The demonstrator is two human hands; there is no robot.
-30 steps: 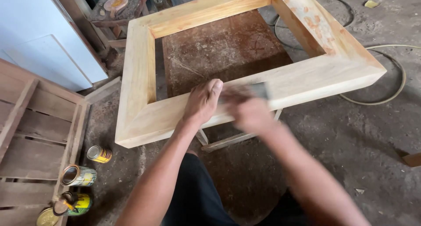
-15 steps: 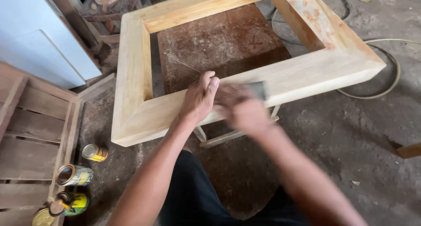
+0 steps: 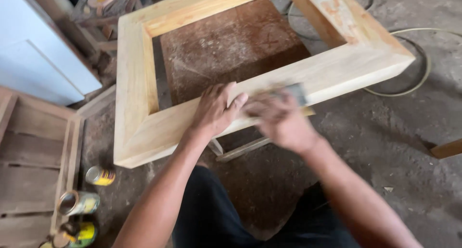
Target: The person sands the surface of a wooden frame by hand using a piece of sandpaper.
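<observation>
1. Right hand [image 3: 279, 120], closed on grey sanding pad [image 3: 294, 91], moved slightly right along near rail of wooden frame [image 3: 139, 84].
2. Left hand [image 3: 216, 108] still flat, open, pressing frame on its stand.
3. Sanding continues.

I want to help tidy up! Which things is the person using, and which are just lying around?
Being used: wooden frame, grey sanding pad under the right hand, left hand steadying.

Lying about: tins, yellow hose, wooden pallet.

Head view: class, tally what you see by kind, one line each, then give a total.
Wooden frame: 1
Grey sanding pad under right hand: 1
Tins on the floor: 3
Hands, counting left hand: 2
Total: 7
</observation>
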